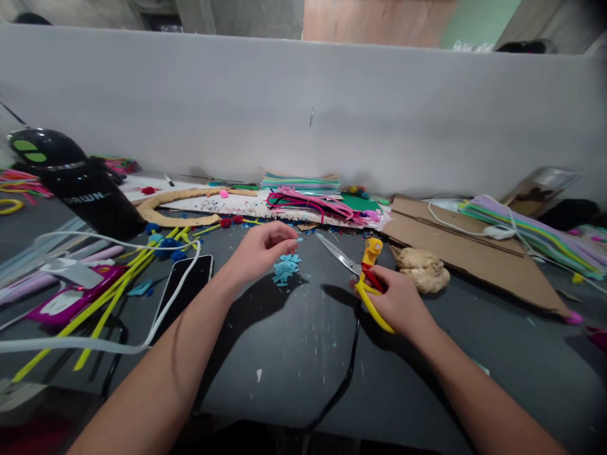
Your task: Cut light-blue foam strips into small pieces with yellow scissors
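Observation:
My left hand [265,249] is closed in a pinch, with a small light-blue scrap [299,239] showing at the fingertips. Just below those fingers, a little pile of light-blue cut pieces [286,270] lies on the dark table. In my right hand [398,297] is a pair of scissors [339,254] with yellow and red handles. Their blades point up and left, towards the pile, and look nearly closed. A beige, crumpled lump [423,270] rests just beyond my right hand.
Cardboard [474,253] and foam sheets [535,230] lie right. Pink pipe cleaners [322,205] sit at the back. Leftward are a black bottle [90,189], a phone [183,284], yellow strips [114,291], a purple glue gun [80,294] and a white cable [164,316]. A white partition [284,107] stands behind.

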Motion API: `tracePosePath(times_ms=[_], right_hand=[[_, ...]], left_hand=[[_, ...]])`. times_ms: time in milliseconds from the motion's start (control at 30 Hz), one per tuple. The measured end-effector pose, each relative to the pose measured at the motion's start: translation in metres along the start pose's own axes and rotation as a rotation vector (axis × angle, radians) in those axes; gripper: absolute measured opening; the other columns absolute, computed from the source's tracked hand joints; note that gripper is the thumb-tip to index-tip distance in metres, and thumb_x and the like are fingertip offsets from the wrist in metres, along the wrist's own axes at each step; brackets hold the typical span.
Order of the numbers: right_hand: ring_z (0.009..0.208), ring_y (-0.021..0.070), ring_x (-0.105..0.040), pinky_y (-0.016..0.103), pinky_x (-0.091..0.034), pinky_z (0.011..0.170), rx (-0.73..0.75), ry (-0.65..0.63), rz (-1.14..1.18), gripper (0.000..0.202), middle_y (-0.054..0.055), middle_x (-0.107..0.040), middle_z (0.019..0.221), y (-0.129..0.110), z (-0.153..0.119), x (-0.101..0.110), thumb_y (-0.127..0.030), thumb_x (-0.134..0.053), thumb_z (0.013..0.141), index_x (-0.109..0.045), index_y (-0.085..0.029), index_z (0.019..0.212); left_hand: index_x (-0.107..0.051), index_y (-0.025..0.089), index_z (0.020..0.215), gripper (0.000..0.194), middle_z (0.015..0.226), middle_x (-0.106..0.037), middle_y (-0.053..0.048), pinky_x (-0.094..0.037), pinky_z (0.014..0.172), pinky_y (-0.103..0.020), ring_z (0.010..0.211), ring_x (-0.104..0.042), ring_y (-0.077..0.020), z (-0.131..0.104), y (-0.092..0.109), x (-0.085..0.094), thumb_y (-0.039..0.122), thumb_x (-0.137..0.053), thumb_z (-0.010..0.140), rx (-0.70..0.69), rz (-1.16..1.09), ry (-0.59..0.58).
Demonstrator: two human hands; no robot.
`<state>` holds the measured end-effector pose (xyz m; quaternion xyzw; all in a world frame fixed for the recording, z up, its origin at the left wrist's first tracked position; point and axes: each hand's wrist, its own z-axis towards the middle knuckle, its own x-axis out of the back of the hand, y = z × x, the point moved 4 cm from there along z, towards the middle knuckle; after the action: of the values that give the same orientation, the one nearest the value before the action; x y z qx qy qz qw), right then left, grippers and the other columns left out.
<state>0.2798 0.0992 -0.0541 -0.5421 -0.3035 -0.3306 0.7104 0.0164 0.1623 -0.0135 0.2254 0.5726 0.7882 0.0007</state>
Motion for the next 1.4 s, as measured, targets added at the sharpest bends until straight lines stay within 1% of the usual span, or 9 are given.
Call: tracePosePath(times_ms=[100,200,333,500,667,833,933,1100,1400], right_hand=[[0.057,0.0126,-0.045,0.023,-0.035,0.054,-0.005,0.013,-0.004,0.019,-0.002,-0.053,0.06,0.0,0.0,0.0,-0.035,-0.063,0.074,-0.055,-0.018,0.067],[0.057,0.0125,-0.046,0.023,-0.035,0.054,0.001,-0.005,-0.002,0.016,-0.002,-0.053,0.061,-0.001,-0.001,-0.002,-0.032,-0.063,0.074,-0.055,-0.018,0.068],[0.056,0.0122,-0.045,0.023,-0.035,0.053,0.011,-0.028,0.007,0.018,-0.002,-0.052,0.061,-0.006,-0.002,-0.002,-0.033,-0.064,0.073,-0.055,-0.018,0.068],[0.055,0.0114,-0.042,0.023,-0.032,0.05,0.02,-0.038,0.052,0.024,-0.003,-0.049,0.059,-0.008,-0.004,-0.003,-0.038,-0.069,0.071,-0.056,-0.018,0.067],[0.056,0.0118,-0.041,0.023,-0.034,0.052,0.022,-0.052,0.075,0.022,-0.003,-0.049,0.06,-0.005,-0.004,-0.007,-0.038,-0.068,0.073,-0.063,-0.017,0.075],[0.057,0.0129,-0.045,0.024,-0.037,0.054,0.034,-0.038,0.04,0.019,-0.001,-0.053,0.062,-0.002,-0.005,-0.008,-0.033,-0.067,0.072,-0.068,-0.017,0.082],[0.058,0.0132,-0.046,0.024,-0.037,0.055,0.054,-0.028,0.032,0.018,-0.001,-0.054,0.063,-0.001,-0.005,-0.009,-0.032,-0.067,0.072,-0.067,-0.017,0.08],[0.058,0.013,-0.045,0.024,-0.036,0.055,0.063,-0.047,0.027,0.017,-0.002,-0.051,0.063,0.0,-0.006,-0.01,-0.033,-0.067,0.072,-0.065,-0.018,0.078],[0.059,0.0134,-0.045,0.025,-0.036,0.057,0.078,-0.064,0.001,0.016,-0.002,-0.052,0.063,-0.003,-0.005,-0.008,-0.033,-0.067,0.073,-0.066,-0.018,0.078]], left_hand=[[-0.067,0.014,0.097,0.024,0.086,-0.073,-0.006,-0.054,0.071,-0.023,0.078,-0.069,-0.0145,-0.01,-0.008,0.0,0.034,-0.068,0.084,0.046,-0.002,-0.037],[-0.07,0.015,0.097,0.025,0.089,-0.074,-0.007,-0.055,0.072,-0.025,0.08,-0.07,-0.0158,-0.014,-0.011,0.002,0.036,-0.068,0.084,0.062,0.02,-0.041],[-0.069,0.014,0.091,0.022,0.081,-0.073,-0.005,-0.055,0.069,-0.024,0.073,-0.07,-0.0144,-0.012,-0.009,0.003,0.036,-0.065,0.087,0.043,0.066,-0.029],[-0.068,0.015,0.09,0.022,0.079,-0.073,-0.005,-0.056,0.066,-0.024,0.071,-0.069,-0.0142,-0.014,-0.005,0.002,0.035,-0.062,0.088,0.022,0.103,0.021],[-0.068,0.015,0.09,0.022,0.078,-0.072,-0.005,-0.055,0.065,-0.023,0.07,-0.069,-0.0142,-0.017,0.0,0.001,0.036,-0.061,0.088,-0.016,0.138,0.044],[-0.069,0.014,0.087,0.023,0.074,-0.071,-0.004,-0.051,0.062,-0.022,0.067,-0.067,-0.0132,-0.02,0.004,0.0,0.035,-0.059,0.089,-0.048,0.19,0.037],[-0.069,0.014,0.085,0.023,0.071,-0.07,-0.003,-0.049,0.06,-0.021,0.064,-0.064,-0.0125,-0.021,0.006,-0.001,0.034,-0.059,0.089,-0.061,0.215,0.024],[-0.068,0.015,0.082,0.023,0.07,-0.069,-0.003,-0.046,0.057,-0.021,0.06,-0.059,-0.0113,-0.021,0.007,-0.001,0.034,-0.058,0.089,-0.062,0.227,0.012],[-0.068,0.014,0.081,0.023,0.068,-0.067,-0.002,-0.046,0.057,-0.021,0.06,-0.059,-0.0112,-0.022,0.007,-0.001,0.033,-0.058,0.09,-0.061,0.218,0.006]])
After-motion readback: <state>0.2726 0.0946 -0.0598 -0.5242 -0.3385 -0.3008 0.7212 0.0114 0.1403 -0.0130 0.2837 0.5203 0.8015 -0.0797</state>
